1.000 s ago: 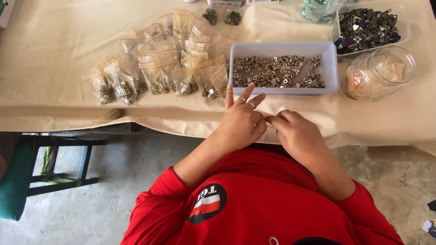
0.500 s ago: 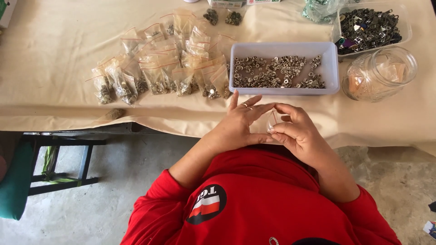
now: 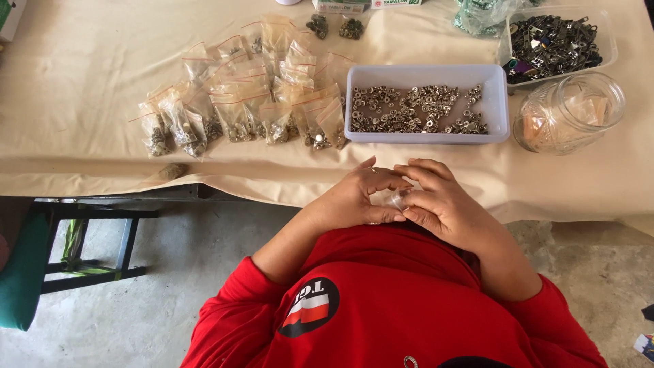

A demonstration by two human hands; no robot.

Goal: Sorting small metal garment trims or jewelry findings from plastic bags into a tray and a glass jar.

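Since a second ago the left hand [image 3: 354, 197] and right hand [image 3: 443, 204] have drawn together at the bench [image 3: 88, 75] edge, both pinching a small clear bag [image 3: 395, 199]. Beyond them sits a white tray [image 3: 426, 136] of metal parts, with filled bags [image 3: 245, 109] to its left and a glass jar [image 3: 569, 112] to its right.

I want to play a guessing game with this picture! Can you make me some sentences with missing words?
1. The white tray holds small ____ parts.
2. The glass jar lies to the ____ of the tray.
3. Both hands, left and right, hold a small clear ____.
4. The person's shirt is ____.

Missing words: metal; right; bag; red
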